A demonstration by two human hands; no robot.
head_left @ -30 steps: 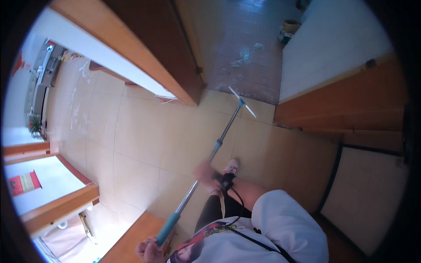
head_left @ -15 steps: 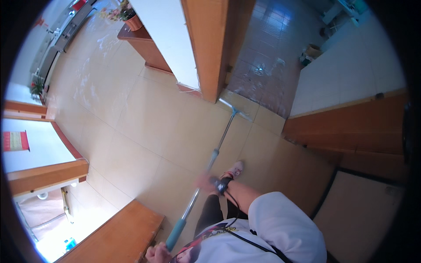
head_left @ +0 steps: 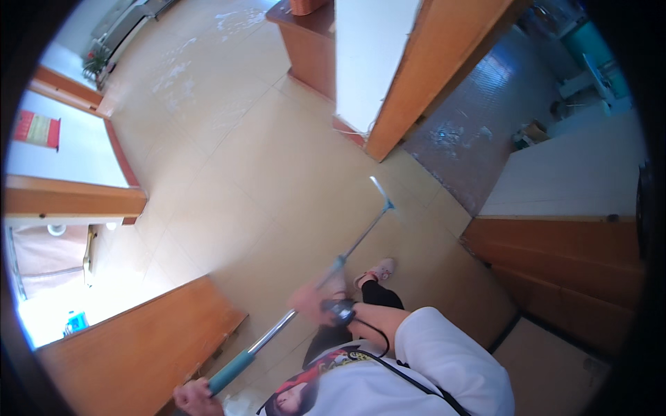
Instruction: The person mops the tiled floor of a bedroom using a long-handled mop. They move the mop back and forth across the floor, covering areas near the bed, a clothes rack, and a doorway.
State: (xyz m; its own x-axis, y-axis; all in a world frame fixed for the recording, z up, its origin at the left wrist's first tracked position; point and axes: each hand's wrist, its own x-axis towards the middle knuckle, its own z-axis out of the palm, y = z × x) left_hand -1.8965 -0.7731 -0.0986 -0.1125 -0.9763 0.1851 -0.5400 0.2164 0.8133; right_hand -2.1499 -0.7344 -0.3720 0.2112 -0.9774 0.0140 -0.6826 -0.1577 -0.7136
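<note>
A long-handled floor squeegee (head_left: 281, 324) slants across the view, with a metal pole and a teal grip. My left hand (head_left: 198, 399) is closed round the top end of that grip at the lower left. Further down the pole, my right hand (head_left: 312, 305) wraps round it; motion blurs its fingers. A dark device with a cable (head_left: 338, 311) is strapped to my right wrist. The squeegee head (head_left: 385, 195) is down by the tiled floor (head_left: 243, 180), ahead of my shoe (head_left: 378, 272). Part of the head is hard to make out.
Ahead stands a wooden doorpost (head_left: 409, 97) at a white wall end. Beyond it lies a darker, wet-looking floor (head_left: 451, 118). A brown cabinet (head_left: 312, 62) is behind the wall. Wooden furniture (head_left: 146, 340) sits at the lower left, and wood trim (head_left: 555, 243) runs along the right.
The surroundings have shifted in the picture as I moved or turned. My hands have come left with the pole, which slants more, and the squeegee head has drawn back from the doorpost.
</note>
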